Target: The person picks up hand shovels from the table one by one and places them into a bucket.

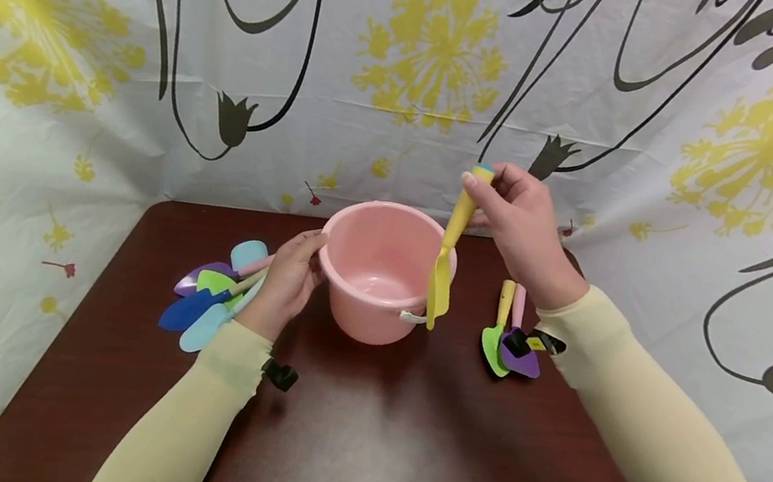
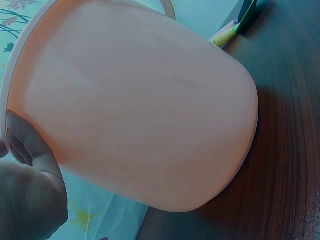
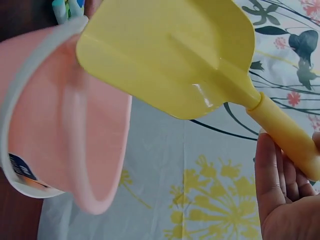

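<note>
A pink bucket (image 1: pixel 367 318) with a white handle (image 1: pixel 412 318) stands near the back of the table. My left hand (image 1: pixel 287 280) grips its left rim; in the left wrist view the fingers (image 2: pixel 32 142) curl over that rim against the outer wall. My right hand (image 1: pixel 521 224) holds a yellow toy shovel (image 1: pixel 443 275) by its handle, blade down, at the bucket's right side. The right wrist view shows the broad yellow blade (image 3: pixel 170 55) overlapping the bucket's rim (image 3: pixel 112 185), with fingers under the shovel's handle (image 3: pixel 285 135).
Left of the bucket lies a pile of several toy shovels, among them a blue one (image 1: pixel 193 312) and a purple one (image 1: pixel 198 277). On the right lie a green shovel (image 1: pixel 494 346) and a purple shovel (image 1: pixel 522 362). A patterned curtain (image 1: pixel 401 151) hangs behind the dark wooden table (image 1: pixel 355 438).
</note>
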The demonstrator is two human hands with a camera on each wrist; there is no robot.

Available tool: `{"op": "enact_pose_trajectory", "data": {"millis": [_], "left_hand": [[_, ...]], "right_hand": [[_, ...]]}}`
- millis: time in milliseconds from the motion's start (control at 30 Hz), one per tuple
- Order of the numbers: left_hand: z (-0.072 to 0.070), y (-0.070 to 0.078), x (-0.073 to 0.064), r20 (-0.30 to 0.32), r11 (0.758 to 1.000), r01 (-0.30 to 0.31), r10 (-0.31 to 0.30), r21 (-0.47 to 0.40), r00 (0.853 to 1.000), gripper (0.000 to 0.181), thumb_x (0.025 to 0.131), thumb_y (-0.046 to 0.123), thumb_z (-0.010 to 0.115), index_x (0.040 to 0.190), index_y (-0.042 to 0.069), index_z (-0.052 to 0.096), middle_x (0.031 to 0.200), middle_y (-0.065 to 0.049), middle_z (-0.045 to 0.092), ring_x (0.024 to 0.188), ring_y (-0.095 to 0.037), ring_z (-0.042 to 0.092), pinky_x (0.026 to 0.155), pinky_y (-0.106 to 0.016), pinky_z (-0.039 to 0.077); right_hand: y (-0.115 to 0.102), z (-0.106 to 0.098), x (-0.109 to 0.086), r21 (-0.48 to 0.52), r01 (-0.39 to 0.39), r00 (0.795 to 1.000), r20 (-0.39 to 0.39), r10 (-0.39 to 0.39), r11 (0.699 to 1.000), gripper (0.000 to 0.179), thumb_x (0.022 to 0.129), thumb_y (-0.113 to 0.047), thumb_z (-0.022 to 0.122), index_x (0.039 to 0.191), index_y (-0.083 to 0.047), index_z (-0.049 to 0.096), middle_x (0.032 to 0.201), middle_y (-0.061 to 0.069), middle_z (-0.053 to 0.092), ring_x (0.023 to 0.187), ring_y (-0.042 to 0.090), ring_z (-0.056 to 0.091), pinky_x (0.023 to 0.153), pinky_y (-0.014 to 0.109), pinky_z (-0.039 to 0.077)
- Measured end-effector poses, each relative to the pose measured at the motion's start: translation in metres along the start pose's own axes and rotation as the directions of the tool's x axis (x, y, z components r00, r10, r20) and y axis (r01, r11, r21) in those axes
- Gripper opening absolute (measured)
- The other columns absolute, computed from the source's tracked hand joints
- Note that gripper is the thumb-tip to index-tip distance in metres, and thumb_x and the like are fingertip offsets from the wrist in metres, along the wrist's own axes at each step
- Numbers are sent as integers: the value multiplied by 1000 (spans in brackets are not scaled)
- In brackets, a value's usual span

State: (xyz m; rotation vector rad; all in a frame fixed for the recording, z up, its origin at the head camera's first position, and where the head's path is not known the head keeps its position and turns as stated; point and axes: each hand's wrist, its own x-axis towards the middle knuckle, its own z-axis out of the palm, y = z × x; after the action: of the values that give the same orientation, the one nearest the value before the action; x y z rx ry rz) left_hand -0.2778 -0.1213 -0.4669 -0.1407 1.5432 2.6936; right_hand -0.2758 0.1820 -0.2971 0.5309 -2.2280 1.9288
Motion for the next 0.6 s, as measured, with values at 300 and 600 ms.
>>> {"op": "enact_pose_trajectory", "data": {"millis": [300, 600], "left_hand": [[-1, -1, 1, -3, 1000, -13, 13, -21, 1000, 27, 114, 29, 66, 128, 6, 68, 128, -12, 67, 105, -25, 62, 82, -25, 57], [-1, 0, 0, -4, 1000, -8, 8, -14, 1000, 29, 113, 29, 66, 129, 6, 68, 133, -15, 65, 109, -28, 60, 81, -24, 57]], "right_hand": [[-1, 22, 39, -60, 75, 997, 18, -74, 995, 29, 105, -31, 80, 106, -5, 68, 97, 11, 67, 90, 27, 70, 75, 38, 67], [4, 44, 63, -213, 88, 993, 101, -67, 973, 34, 104, -36, 81, 106, -6, 66, 94, 11, 69, 88, 27, 69, 73, 40, 66]]}}
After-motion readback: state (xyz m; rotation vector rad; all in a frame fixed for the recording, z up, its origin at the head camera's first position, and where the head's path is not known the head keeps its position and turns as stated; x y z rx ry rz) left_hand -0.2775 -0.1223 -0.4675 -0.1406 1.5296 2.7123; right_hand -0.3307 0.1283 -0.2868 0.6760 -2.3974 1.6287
